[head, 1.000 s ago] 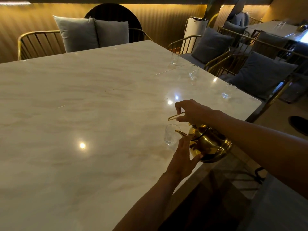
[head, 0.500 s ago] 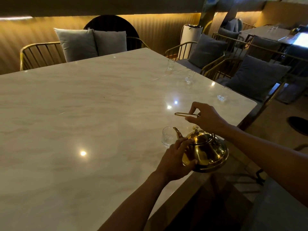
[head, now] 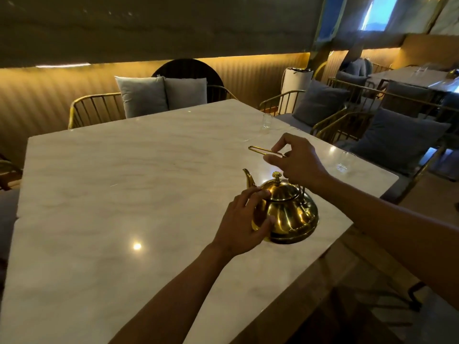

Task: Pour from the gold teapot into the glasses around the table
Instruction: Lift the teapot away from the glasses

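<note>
R hand [head: 296, 160]: grip closed, pinching the thin wire handle [head: 267, 150] up above the gold teapot [head: 289, 209]. L hand [head: 242, 220]: fingers wrapped on the pot's near-left flank, by the spout base, steadying it. Pot upright, looks set on the bench [head: 124, 194] near the right edge. Spout [head: 248, 178] points left and away. Key relation: the visible glasses lie the other way, right and beyond the R hand, nearer glass [head: 344, 162] at the right edge, far glass [head: 266, 120] further back. Prob. next pour needs the pot carried right, spout turned; R hand is nearer.
</note>
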